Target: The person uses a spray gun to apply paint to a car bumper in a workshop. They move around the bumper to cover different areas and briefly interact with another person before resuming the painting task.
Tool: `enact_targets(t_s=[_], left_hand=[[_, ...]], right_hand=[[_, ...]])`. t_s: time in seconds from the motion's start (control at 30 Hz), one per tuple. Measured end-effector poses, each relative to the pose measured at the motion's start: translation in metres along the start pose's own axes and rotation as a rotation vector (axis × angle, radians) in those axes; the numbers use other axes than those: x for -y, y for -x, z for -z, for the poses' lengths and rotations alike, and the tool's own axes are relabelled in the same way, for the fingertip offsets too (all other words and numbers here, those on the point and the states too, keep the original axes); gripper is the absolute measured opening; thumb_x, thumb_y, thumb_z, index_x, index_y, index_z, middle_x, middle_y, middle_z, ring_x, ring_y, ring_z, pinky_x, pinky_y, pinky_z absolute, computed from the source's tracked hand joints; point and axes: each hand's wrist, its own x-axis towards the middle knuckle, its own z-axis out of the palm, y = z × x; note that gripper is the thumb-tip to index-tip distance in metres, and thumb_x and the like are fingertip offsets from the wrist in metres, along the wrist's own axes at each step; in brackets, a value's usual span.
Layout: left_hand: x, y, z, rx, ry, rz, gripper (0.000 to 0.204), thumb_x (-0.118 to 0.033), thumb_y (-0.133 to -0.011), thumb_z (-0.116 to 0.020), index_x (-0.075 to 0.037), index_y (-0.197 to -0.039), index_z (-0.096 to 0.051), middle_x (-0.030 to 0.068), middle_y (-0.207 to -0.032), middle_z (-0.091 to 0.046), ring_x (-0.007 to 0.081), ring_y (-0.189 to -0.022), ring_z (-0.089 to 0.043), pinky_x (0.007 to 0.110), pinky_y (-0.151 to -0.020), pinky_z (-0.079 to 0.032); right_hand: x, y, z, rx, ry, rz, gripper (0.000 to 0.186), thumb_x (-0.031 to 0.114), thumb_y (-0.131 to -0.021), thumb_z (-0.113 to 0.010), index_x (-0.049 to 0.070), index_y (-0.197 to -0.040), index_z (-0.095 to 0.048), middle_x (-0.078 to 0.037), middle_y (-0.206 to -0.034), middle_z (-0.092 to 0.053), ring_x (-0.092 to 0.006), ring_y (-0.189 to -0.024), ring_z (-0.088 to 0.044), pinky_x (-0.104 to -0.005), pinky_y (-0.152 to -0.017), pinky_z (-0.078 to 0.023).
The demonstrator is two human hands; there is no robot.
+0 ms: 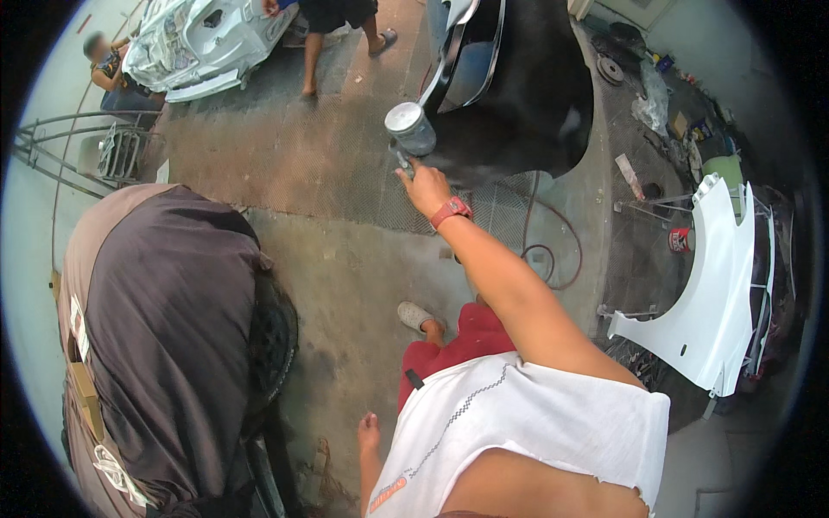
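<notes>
My right hand [427, 188], with a red watch at the wrist, is stretched forward and closed round the grip of a spray gun [402, 159]. A round paint cup with a pale lid [406, 117] sits on top of the gun. Just beyond it is a glossy black car body panel [527, 95], apparently a bumper, with an opening in it. Whether the gun's nozzle touches the panel cannot be seen. My left hand [369, 427] hangs low beside my body, small in view, and its fingers are not clear enough to read.
A covered car [164, 319] stands at left. A white fender [717, 285] rests on a stand at right, near a red can [680, 240]. A hose [570, 250] loops on the floor. At the far left are a masked bumper [203, 47], a seated person [108, 73] and another person's legs [315, 52].
</notes>
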Motion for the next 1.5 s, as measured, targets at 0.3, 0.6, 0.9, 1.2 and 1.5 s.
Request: enact_targets(t_s=[0.3,0.6,0.9,1.2,1.5], left_hand=[[-0.026,-0.044,-0.040,0.134,-0.126,-0.212,0.055,-0.037,-0.110,-0.058,-0.001,-0.151,-0.054,0.0177,-0.142,-0.065,0.0306,-0.130,-0.063,0.042,-0.108,-0.049],[-0.132,-0.034,-0.052,0.084,-0.007,-0.298,0.053,-0.037,-0.110,-0.058,0.000,-0.149,-0.055,0.0136,-0.129,-0.069,0.0231,-0.114,-0.067,0.037,-0.098,-0.053],[-0.132,-0.031,-0.098,0.059,-0.122,-0.329,0.053,-0.037,-0.109,-0.060,0.001,-0.146,-0.058,0.0171,-0.136,-0.068,0.0274,-0.121,-0.067,0.040,-0.102,-0.052],[-0.129,-0.026,-0.137,0.103,-0.082,-0.349,0.055,-0.038,-0.108,-0.061,0.001,-0.146,-0.058,0.0200,-0.139,-0.066,0.0312,-0.126,-0.065,0.042,-0.105,-0.051],[-0.118,-0.027,-0.154,0.050,-0.009,-0.436,0.055,-0.038,-0.108,-0.061,0.002,-0.146,-0.058,0.0223,-0.143,-0.064,0.0344,-0.129,-0.064,0.044,-0.107,-0.050]], right_hand=[[0.021,-0.005,0.183,-0.483,-0.044,0.276,0.053,0.043,-0.104,-0.062,0.001,-0.136,-0.065,-0.030,-0.104,-0.073,-0.0469,-0.094,-0.072,-0.0527,-0.083,-0.057],[-0.066,0.068,0.258,-0.119,-0.319,0.163,0.056,0.042,-0.104,-0.066,0.003,-0.144,-0.061,-0.025,-0.099,-0.075,-0.0407,-0.087,-0.074,-0.0471,-0.079,-0.056],[-0.198,0.111,0.283,-0.628,-0.316,-0.203,0.057,0.040,-0.106,-0.063,0.003,-0.150,-0.056,-0.025,-0.105,-0.076,-0.0368,-0.081,-0.075,-0.0450,-0.081,-0.056],[-0.189,0.068,0.370,-0.251,-0.781,-0.227,0.047,0.040,-0.107,-0.063,0.003,-0.135,-0.064,-0.006,-0.091,-0.075,-0.0128,-0.074,-0.074,-0.0262,-0.046,-0.050],[-0.150,-0.126,0.499,-0.500,-0.373,-0.135,0.061,0.049,-0.103,-0.064,-0.002,-0.136,-0.062,-0.008,-0.074,-0.070,-0.0163,-0.056,-0.068,-0.0317,-0.044,-0.051]])
